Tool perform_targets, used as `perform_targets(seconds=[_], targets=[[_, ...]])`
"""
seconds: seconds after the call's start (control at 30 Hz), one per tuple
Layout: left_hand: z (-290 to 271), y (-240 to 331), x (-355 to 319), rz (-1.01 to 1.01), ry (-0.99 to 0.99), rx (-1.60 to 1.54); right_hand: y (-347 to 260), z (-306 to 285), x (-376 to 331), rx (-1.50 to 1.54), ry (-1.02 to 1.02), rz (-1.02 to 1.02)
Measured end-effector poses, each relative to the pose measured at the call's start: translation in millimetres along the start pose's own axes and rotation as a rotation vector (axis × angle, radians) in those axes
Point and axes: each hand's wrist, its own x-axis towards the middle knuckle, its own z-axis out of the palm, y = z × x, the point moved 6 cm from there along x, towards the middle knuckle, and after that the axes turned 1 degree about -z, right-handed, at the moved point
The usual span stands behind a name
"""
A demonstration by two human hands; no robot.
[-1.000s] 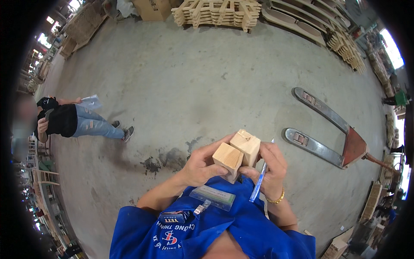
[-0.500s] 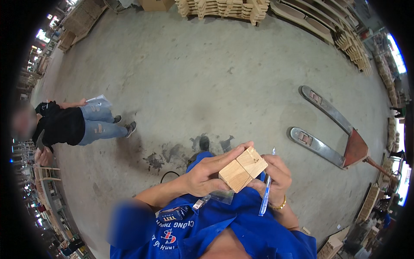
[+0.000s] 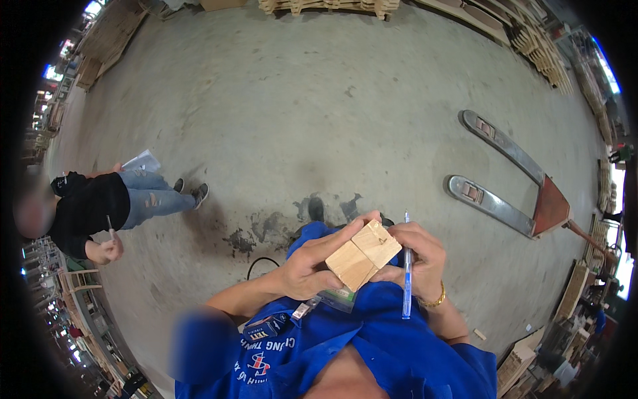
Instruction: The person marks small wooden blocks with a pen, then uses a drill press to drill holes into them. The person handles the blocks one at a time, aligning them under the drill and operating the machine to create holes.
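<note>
Two pale wooden blocks (image 3: 350,266), pressed side by side with their end grain facing up, are held in front of my chest. My left hand (image 3: 309,269) closes around them from the left, its fingers along the far side and its thumb along the near side. From the right, my right hand (image 3: 426,256) grips the other side of the blocks. That same hand keeps a blue-and-clear pen (image 3: 407,292) between its fingers, standing roughly lengthwise with the tip away from me. One block has a small dark mark on its end. The blocks' undersides are hidden.
A pallet jack (image 3: 551,207) with steel forks stands on the concrete floor at right. Another person (image 3: 100,206) in a black top stands at left, with papers (image 3: 141,161). Stacked wooden parts (image 3: 325,5) lie at the far edge; more wood (image 3: 515,362) is at lower right.
My hands and the blocks have shifted slightly left in view, and the pen now stands more upright. The person at left has moved a raised hand in front of the body.
</note>
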Motion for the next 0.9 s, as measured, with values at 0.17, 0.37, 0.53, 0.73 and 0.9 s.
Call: perform_targets(seconds=[0.17, 0.37, 0.53, 0.73, 0.9], targets=[[0.8, -0.6, 3.4, -0.016, -0.017, -0.062, 7.0, 0.0, 0.2, 0.041, -0.006, -0.034], [6.7, 5.9, 5.5, 0.045, -0.061, 0.078, -4.6, -5.1, 1.6, 0.067, -0.023, -0.034], [10.2, 13.9, 10.0, 0.071, -0.069, 0.132, -9.7, -7.4, 1.0, 0.050, -0.017, -0.051], [14.0, 4.5, 6.3, -0.053, -0.085, -0.057, -15.7, -10.2, 0.4, 0.064, -0.007, -0.102], [14.9, 22.7, 16.1, 0.070, -0.038, 0.120, -18.2, -10.0, 2.7, 0.105, -0.003, -0.085]])
